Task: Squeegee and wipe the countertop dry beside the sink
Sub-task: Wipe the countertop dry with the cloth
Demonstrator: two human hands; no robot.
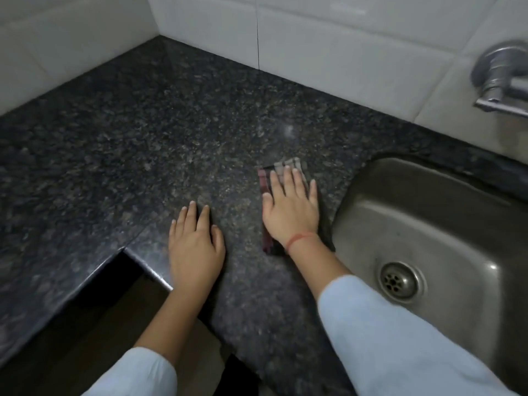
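A dark speckled granite countertop [160,132] fills the view, with a steel sink [445,232] set into it at the right. My right hand [291,207] lies flat, fingers spread, pressing a folded checked cloth [265,184] onto the stone just left of the sink rim. The cloth shows beyond my fingertips and beside my wrist; the rest is hidden under my palm. My left hand [195,247] rests flat on the bare counter near its front edge, holding nothing. No squeegee is in view.
White wall tiles [314,38] rise behind the counter and on the left. A chrome tap [500,78] juts from the wall above the sink. The sink drain [400,281] is uncovered. The counter's front edge steps inward at an L-shaped corner [125,250].
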